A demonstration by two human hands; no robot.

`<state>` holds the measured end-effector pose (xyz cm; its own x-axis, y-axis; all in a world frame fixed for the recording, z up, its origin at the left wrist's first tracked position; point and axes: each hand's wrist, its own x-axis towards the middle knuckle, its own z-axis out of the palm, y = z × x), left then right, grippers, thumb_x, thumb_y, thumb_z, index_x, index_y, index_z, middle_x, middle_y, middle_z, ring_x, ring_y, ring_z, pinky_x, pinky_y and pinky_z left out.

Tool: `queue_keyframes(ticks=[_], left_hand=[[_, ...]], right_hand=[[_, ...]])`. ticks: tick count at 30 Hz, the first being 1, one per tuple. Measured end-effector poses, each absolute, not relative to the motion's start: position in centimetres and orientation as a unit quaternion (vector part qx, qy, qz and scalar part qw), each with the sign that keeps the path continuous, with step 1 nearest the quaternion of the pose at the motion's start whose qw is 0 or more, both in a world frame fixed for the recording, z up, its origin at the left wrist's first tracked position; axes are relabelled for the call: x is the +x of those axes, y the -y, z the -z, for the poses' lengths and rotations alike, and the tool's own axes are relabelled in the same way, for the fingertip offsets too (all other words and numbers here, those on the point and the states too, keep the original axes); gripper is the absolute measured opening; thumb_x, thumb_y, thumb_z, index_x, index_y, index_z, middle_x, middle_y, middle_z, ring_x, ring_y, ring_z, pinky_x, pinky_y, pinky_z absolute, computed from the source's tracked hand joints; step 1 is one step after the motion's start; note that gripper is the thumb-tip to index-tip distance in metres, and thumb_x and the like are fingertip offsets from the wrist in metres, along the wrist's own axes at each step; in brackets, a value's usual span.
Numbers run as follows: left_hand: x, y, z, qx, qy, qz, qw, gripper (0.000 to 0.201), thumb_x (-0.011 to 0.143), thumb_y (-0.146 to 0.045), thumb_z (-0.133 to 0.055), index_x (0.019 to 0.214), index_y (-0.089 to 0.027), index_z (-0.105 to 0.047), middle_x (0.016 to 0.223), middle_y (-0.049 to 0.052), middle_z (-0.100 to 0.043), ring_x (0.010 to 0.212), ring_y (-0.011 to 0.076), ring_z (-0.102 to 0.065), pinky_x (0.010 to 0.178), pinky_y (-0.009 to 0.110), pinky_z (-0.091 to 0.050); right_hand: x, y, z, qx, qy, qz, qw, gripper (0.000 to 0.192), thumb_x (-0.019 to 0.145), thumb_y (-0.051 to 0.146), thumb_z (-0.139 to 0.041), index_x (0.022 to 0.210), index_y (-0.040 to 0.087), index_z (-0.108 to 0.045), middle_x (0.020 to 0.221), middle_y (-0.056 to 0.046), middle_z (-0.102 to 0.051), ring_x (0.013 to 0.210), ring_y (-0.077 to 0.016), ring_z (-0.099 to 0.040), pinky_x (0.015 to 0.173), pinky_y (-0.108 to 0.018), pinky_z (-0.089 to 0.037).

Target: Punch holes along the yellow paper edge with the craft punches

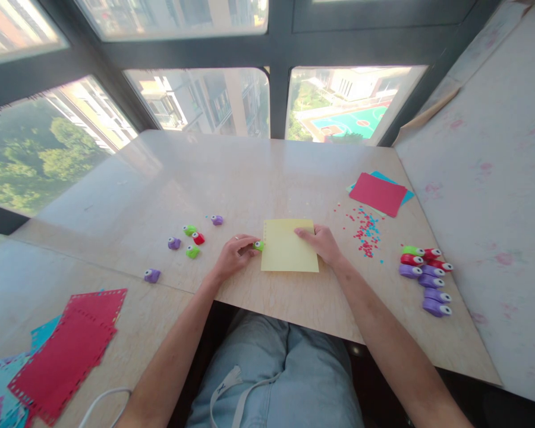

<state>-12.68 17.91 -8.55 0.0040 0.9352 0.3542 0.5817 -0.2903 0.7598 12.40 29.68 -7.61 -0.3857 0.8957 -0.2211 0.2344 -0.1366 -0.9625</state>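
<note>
Punch [258, 245], green, at left edge of yellow sheet [289, 249], mid worktop [249, 178]. Far left: red punched sheets [71, 345]. Loose punches [191, 238] left of hands. Left hand [236, 252] pinching punch. Right hand [323, 242] flat, fingers pressing sheet. Confetti [365, 229], red card [377, 193], punch row [423, 279] at right.
</note>
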Motion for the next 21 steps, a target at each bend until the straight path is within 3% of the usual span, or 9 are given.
queue_keyframes(ticks=[17,21], left_hand=[[-12.5,-17.8,8.0,0.703,-0.568,-0.387,0.182,0.026,0.086,-0.029,-0.067,0.111,-0.022,-0.070,0.106,0.009,-0.070,0.099,0.0212,-0.063,0.090,0.039,-0.052],[-12.3,-17.7,7.8,0.681,-0.567,-0.412,0.212,0.029,0.087,-0.032,-0.067,0.113,-0.020,-0.067,0.110,0.010,-0.066,0.093,0.0181,-0.064,0.082,0.033,-0.055]], right_hand=[[11.3,-29.6,7.6,-0.496,0.647,-0.520,0.256,0.038,0.074,0.053,-0.067,0.074,0.015,-0.068,0.073,-0.008,-0.071,0.059,-0.0177,-0.065,0.044,-0.022,-0.044],[11.3,-29.5,7.6,-0.506,0.646,-0.510,0.258,0.040,0.074,0.054,-0.066,0.074,0.015,-0.068,0.072,-0.009,-0.071,0.059,-0.0183,-0.064,0.044,-0.022,-0.043]])
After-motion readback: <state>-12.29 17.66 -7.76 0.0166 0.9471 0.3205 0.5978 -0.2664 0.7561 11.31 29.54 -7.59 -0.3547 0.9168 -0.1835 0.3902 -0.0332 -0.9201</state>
